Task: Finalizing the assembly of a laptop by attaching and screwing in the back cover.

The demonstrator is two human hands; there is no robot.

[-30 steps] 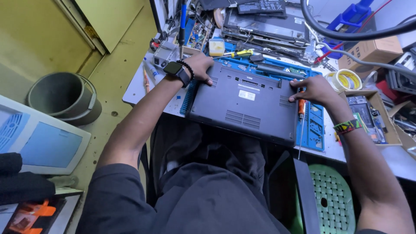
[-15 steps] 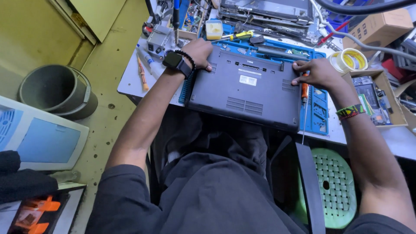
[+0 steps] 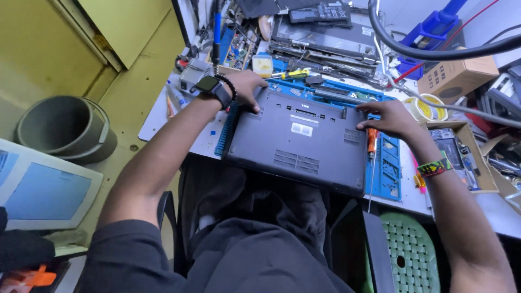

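Note:
A dark grey laptop (image 3: 298, 144) lies bottom-up on a blue work mat (image 3: 388, 168) at the table's front edge. My left hand (image 3: 247, 87), with a smartwatch and a bead band on the wrist, grips the laptop's far left corner. My right hand (image 3: 388, 116), with a striped wristband, presses its fingertips on the far right corner. An orange-handled screwdriver (image 3: 372, 146) lies on the mat right beside the laptop, under my right hand.
Behind the laptop lie a yellow-handled screwdriver (image 3: 296, 73), another opened laptop (image 3: 325, 38) and circuit boards. A roll of tape (image 3: 429, 106), cardboard boxes (image 3: 456, 76) and cables crowd the right. A grey bucket (image 3: 65, 127) stands on the floor left; a green stool (image 3: 404, 255) lower right.
Both hands keep their hold on the laptop's far corners. The view has shifted slightly, and my right hand's fingers have slid a little along the far right edge.

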